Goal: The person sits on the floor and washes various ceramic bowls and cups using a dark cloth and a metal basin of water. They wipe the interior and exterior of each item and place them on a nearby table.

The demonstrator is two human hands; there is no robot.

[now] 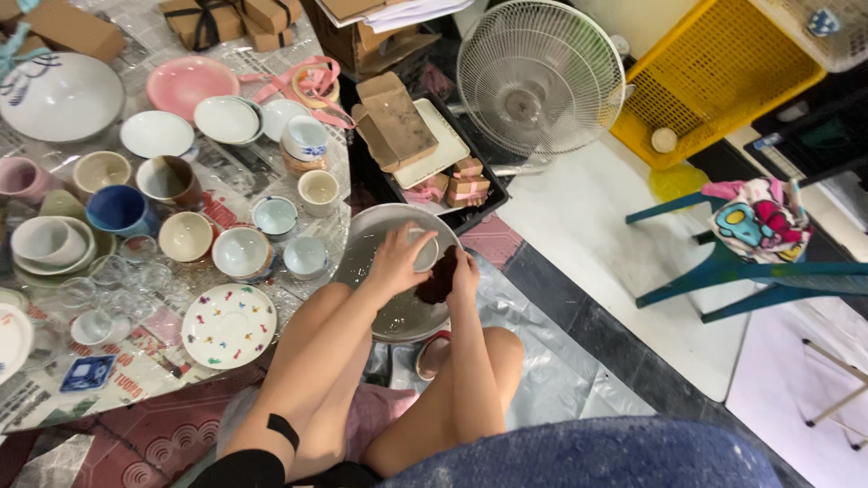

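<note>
the left hand (395,262) grips a small cup (423,250) over the basin (362,237) — low, so drips fall inside. the right hand (463,274) presses a dark sponge (439,276) against it.

Head view: left hand (398,262) holds a small cup (423,250) over a metal basin (366,237); right hand (464,271) presses a dark sponge (438,278) against it.

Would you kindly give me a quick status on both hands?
Left hand grips small cup over metal basin. Right hand holds dark sponge against it. Nothing obstructing.
</note>
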